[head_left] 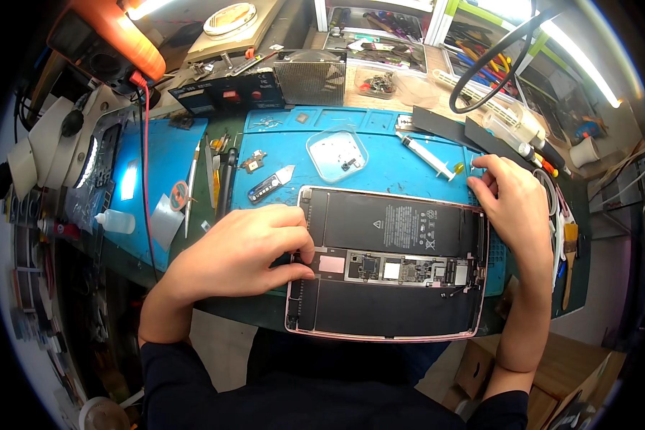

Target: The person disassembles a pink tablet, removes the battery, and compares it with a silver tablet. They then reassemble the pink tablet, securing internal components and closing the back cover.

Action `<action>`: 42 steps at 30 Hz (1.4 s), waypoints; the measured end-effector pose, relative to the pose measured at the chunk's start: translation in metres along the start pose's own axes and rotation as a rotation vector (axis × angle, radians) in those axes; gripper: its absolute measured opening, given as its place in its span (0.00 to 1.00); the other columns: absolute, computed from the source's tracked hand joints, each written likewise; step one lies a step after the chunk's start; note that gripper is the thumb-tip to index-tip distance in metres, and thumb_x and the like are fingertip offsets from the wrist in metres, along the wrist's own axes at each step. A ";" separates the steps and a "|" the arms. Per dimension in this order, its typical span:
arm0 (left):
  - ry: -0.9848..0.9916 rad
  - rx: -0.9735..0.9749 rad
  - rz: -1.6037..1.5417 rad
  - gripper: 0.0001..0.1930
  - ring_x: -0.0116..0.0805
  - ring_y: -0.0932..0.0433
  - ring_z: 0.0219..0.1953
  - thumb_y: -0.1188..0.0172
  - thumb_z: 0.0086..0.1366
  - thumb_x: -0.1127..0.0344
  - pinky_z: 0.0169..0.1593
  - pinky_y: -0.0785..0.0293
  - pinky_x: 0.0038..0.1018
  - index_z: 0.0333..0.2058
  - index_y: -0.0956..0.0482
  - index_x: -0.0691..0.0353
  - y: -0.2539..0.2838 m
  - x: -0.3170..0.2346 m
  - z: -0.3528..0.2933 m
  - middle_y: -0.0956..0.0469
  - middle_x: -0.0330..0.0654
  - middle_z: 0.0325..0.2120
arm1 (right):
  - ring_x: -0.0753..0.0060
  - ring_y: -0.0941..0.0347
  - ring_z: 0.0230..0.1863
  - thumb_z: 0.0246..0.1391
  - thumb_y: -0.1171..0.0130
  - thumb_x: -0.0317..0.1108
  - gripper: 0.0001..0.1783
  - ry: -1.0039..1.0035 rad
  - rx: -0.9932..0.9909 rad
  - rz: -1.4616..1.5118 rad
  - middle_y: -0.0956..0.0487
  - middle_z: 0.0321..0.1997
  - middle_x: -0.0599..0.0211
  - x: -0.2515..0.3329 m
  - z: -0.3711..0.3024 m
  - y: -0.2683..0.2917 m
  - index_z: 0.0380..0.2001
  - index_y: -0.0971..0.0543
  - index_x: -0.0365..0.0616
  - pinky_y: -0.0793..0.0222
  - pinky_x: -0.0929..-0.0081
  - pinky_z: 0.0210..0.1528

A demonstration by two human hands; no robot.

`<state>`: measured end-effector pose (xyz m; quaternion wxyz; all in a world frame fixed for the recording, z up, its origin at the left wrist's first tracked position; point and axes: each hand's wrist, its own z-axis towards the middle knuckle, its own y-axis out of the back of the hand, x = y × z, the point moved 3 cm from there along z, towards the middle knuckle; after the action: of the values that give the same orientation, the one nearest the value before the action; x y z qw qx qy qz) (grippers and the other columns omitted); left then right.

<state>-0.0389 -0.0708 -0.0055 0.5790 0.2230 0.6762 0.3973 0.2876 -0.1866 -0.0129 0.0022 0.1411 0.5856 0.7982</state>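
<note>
A tablet with its screen off (394, 301) lies in front of me, its pink metal rim around black battery packs and a strip of circuit board (408, 271). At its left edge, my left hand (254, 247) has thumb and forefinger bent into a pinch over the inner border; whatever sits between the tips is hidden. My right hand (512, 193) hovers by the upper right corner, thumb and forefinger curled with a small gap, nothing visible between them. Close to its fingertips lies a syringe (426, 155) with a yellowish tip.
On the blue mat (387, 185) are a clear dish of small parts (337, 155) and a utility blade (271, 184). To the left stand a small white bottle (115, 221), a red cable (147, 158) and an orange multimeter (111, 43). A brush (570, 247) lies right.
</note>
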 end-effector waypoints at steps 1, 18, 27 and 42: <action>0.005 0.006 0.001 0.11 0.41 0.19 0.37 0.23 0.57 0.66 0.39 0.23 0.35 0.34 0.18 0.58 0.000 -0.001 0.000 0.22 0.39 0.32 | 0.60 0.19 0.32 0.55 0.29 0.34 0.11 -0.001 0.002 -0.002 0.18 0.29 0.66 0.000 0.000 0.000 0.40 0.17 0.45 0.25 0.61 0.36; 0.010 -0.026 0.028 0.10 0.40 0.19 0.34 0.24 0.56 0.68 0.35 0.23 0.33 0.34 0.17 0.59 -0.001 -0.007 0.000 0.22 0.39 0.30 | 0.58 0.17 0.36 0.58 0.30 0.37 0.10 0.019 -0.012 -0.052 0.17 0.32 0.65 0.001 -0.001 -0.001 0.39 0.17 0.45 0.23 0.61 0.39; 0.004 -0.040 0.072 0.11 0.39 0.19 0.34 0.23 0.55 0.68 0.35 0.22 0.33 0.34 0.17 0.58 0.000 -0.012 0.000 0.21 0.39 0.31 | 0.57 0.16 0.38 0.57 0.30 0.38 0.11 0.023 -0.021 -0.062 0.16 0.35 0.64 0.001 -0.001 -0.001 0.39 0.16 0.46 0.21 0.60 0.41; 0.064 0.034 -0.080 0.07 0.39 0.20 0.34 0.27 0.59 0.74 0.36 0.24 0.31 0.34 0.17 0.61 -0.003 -0.005 0.000 0.22 0.41 0.32 | 0.57 0.16 0.40 0.57 0.30 0.39 0.11 0.029 -0.028 -0.088 0.15 0.36 0.63 0.001 -0.002 -0.002 0.40 0.16 0.46 0.21 0.60 0.43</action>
<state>-0.0368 -0.0764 -0.0044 0.5686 0.1929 0.7094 0.3692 0.2861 -0.1879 -0.0155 0.0308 0.1038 0.5802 0.8073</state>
